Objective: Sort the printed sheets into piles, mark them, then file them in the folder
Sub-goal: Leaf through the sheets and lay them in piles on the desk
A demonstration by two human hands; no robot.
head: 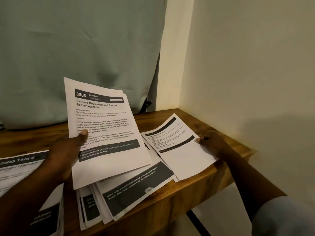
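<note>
My left hand (66,152) grips a thin stack of printed sheets (105,126), raised and tilted above the table; the top page reads "3565 Bedroom, Retrieve Medication and Return Remaining Items", with my thumb on its left edge. My right hand (213,143) pinches the right edge of a single printed sheet (180,145) that lies on the wooden table (226,133) near its right corner. A fanned pile of sheets (136,189) lies under the raised stack at the table's front edge. Another pile (22,171) sits at the far left. No folder or pen is in view.
A grey-green cloth (81,48) hangs behind the table. A cream wall (247,65) closes the right side. The table's front edge runs diagonally and a dark leg (196,220) shows below it.
</note>
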